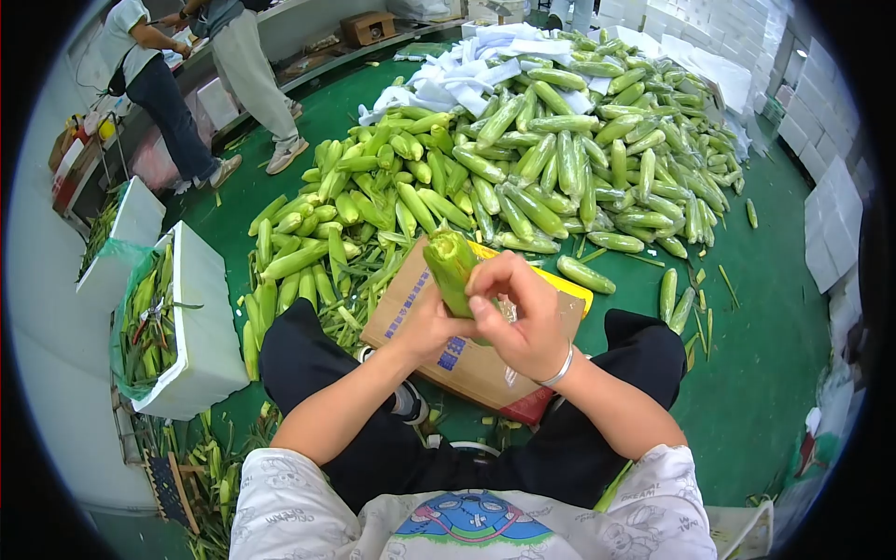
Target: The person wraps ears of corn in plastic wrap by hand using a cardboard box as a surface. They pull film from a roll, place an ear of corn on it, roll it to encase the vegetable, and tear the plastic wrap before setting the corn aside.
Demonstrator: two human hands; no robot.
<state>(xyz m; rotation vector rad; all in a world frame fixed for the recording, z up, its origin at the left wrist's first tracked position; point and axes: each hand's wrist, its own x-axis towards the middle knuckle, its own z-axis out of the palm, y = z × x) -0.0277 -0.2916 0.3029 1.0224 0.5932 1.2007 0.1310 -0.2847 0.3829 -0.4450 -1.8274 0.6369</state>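
Observation:
An ear of corn (448, 263) in its green husk stands tilted over the cardboard box, its cut end facing up and away from me. My left hand (427, 329) is closed around its lower part. My right hand (523, 313), with a silver bracelet at the wrist, is beside the corn with thumb and fingers pinched together close to the husk. What lies in that pinch, if anything, I cannot make out. The flattened-looking cardboard box (401, 297) with blue print lies between my knees, and a yellow edge (571, 287) shows behind my right hand.
Ahead is a big heap: unwrapped corn (355, 191) on the left, plastic-wrapped corn (560, 168) on the right, white sheets (467, 70) on top. A white foam box (207, 322) of husks stands left. Two people stand at the far-left counter (313, 65). White foam boxes line the right wall.

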